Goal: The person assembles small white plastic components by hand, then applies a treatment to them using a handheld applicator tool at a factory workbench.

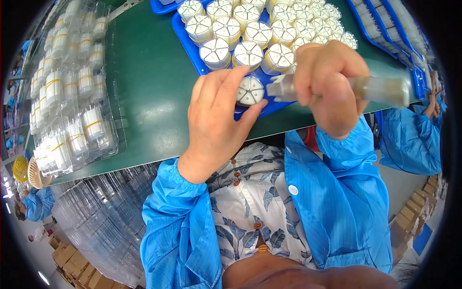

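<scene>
My left hand (214, 113) curls its fingers and thumb around a round white bundle (250, 90) at the near edge of the blue tray. The bundle's top shows wedge-shaped segments with dark gaps and small dots. Just to its right, my right hand (329, 86) is a fist around a bar-like tool (385, 90). The tool has a greyish blunt end pointing at the bundle and a translucent brownish end on the right; motion blurs it, so its exact kind is unclear. Similar yellow-banded bundles (215, 53) stand upright in rows just beyond both hands.
The blue tray (189, 47) lies on a green table (149, 86). Clear plastic trays (108, 96) with banded white pieces are stacked at the left. More blue trays (385, 45) stand at the far right. Another person's blue sleeve (411, 139) is at the right; cardboard boxes (77, 265) sit lower left.
</scene>
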